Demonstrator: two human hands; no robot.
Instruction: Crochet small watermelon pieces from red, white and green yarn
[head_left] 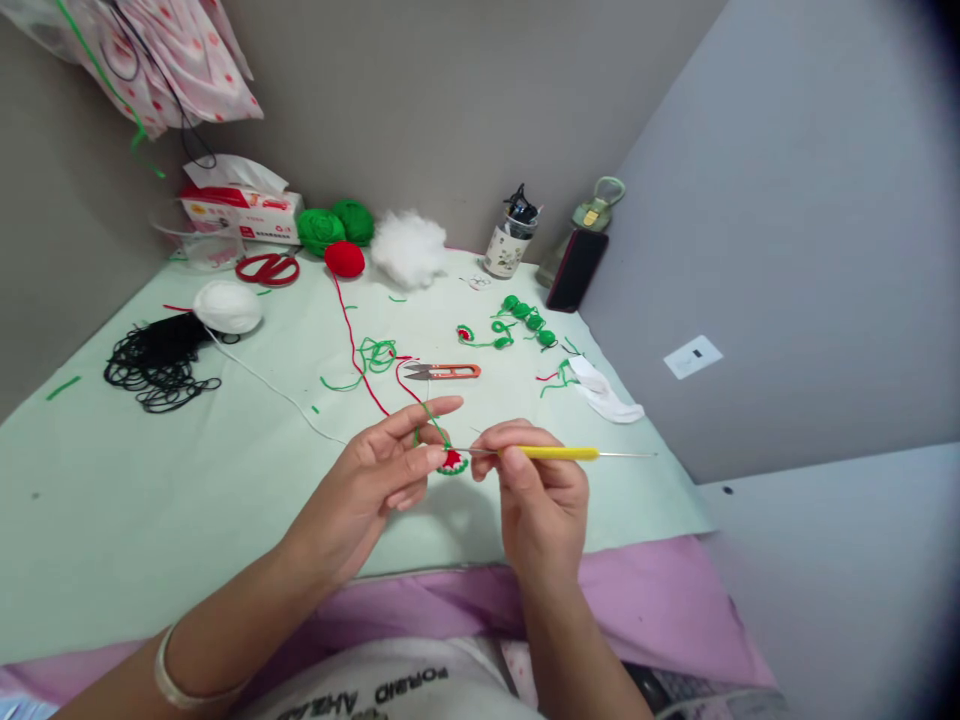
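Between the thumb and fingers of my left hand [394,465] is a small round crochet piece [452,462], red in the middle with white and a green edge. Green yarn [436,425] runs from the piece up over my raised left index finger. My right hand [536,490] grips a crochet hook [559,453] by its yellow handle, and the thin metal tip reaches the piece's top edge. Just beyond my hands lie orange thread snips [442,371]. Red yarn [352,340] trails toward my left hand from a red ball [345,259].
Green yarn balls [321,231], white stuffing [409,248], a tissue box [244,212] and red scissors [268,268] stand or lie at the back. Black cord [161,360] and a white yarn ball [228,306] are leftward. A phone [577,270] leans on a bottle [596,208] near the right wall.
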